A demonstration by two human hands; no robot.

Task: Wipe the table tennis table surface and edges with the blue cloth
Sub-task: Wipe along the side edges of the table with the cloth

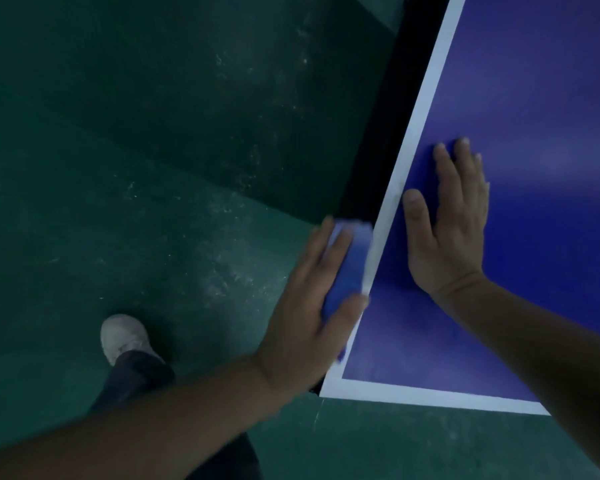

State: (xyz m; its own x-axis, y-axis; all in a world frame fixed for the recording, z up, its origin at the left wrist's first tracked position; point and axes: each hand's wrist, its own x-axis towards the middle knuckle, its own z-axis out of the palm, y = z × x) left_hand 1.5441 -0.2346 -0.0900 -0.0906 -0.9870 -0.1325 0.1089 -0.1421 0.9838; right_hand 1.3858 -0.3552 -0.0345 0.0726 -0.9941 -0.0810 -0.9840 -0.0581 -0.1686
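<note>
So the left hand has the blue cloth pressed flat against the side edge of the table tennis table, fingers straight and close together, thumb hooked over onto the white border line; it's more a flat push than a real grab. The cloth sits between palm and table edge, close to the near corner, and looks blurred. The right hand is spread flat on the blue top, fingers apart, holding nothing, probably just bracing.

What I'd worry about: since nothing is really curled round the cloth, it could slip out and drop onto the green floor, which looks dusty and scuffed; then you'd be smearing grit back on the table. Also near that corner the cloth could run off the end and miss the corner itself; and a white shoe is right below, so it could get stepped on if it falls.
</note>
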